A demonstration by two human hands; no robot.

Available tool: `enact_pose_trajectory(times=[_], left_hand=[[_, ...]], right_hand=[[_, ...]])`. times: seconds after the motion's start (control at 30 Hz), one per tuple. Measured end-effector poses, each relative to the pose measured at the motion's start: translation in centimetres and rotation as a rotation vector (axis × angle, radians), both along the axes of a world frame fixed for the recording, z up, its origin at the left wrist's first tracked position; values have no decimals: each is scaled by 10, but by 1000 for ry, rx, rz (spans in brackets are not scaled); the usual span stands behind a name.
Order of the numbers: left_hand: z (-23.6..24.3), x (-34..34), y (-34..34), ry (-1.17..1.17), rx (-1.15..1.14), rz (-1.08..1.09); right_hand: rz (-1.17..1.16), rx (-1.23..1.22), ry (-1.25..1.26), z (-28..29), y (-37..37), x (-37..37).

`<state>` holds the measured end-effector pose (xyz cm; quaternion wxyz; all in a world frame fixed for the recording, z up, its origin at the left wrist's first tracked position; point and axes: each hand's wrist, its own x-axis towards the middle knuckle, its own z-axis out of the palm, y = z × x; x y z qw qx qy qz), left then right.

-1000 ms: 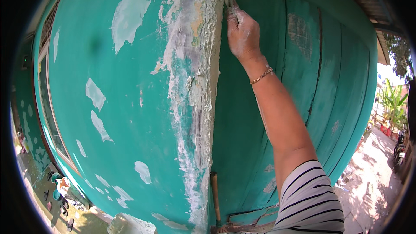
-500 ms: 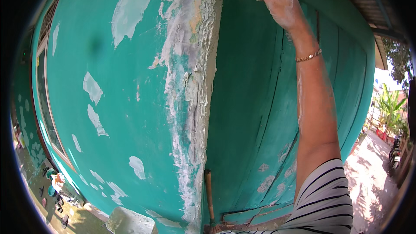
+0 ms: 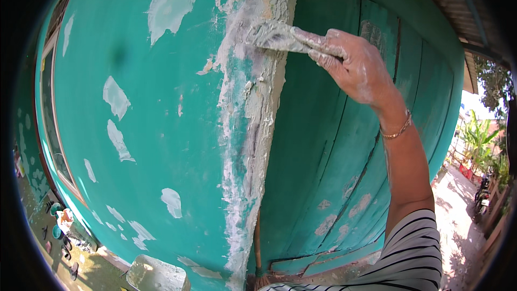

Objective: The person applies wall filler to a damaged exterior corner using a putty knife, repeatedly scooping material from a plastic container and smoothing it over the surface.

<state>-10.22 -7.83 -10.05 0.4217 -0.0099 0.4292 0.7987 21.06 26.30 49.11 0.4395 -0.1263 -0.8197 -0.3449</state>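
My right hand (image 3: 355, 67), smeared with white filler, grips a coated putty knife (image 3: 272, 35). The blade lies over the wall corner (image 3: 250, 129), where rough white filler runs top to bottom along the edge. Green wall (image 3: 129, 129) with scattered pale patches spreads left of the corner; a shaded green panelled face (image 3: 414, 102) recedes to the right behind my arm. My left hand is not in view.
A pale plastic container (image 3: 156, 272) stands low at the left, near several sandals (image 3: 67, 253). A broom (image 3: 257, 248) leans behind the corner. A window (image 3: 54, 118) is at the far left. Corrugated roofing (image 3: 458, 11), plants and a sunlit path line the right.
My right hand and the putty knife have swung left and down from above the shaded face onto the upper part of the filled corner. The view has shifted slightly.
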Motion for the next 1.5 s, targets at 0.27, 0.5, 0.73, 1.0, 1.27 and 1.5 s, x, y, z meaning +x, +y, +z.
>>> enact_pose_trajectory(times=[0.27,0.5,0.73,1.0,1.27,1.5], left_hand=[[-12,-11,-4,-14,0,-2],[34,13,5,33,-18,-9],[31,23,-10,17,-59,34],[25,34,-11,-9,-73,82],[11,39,-19,-36,-74,120],[8,32,-20,-47,-92,106]], right_hand=[[365,311,212,-28,39,-13],[569,201,387,-61,106,-79],[636,229,504,-36,127,-111],[750,427,627,55,140,-127],[899,-152,605,156,130,-112],[1061,-661,470,80,99,-95]])
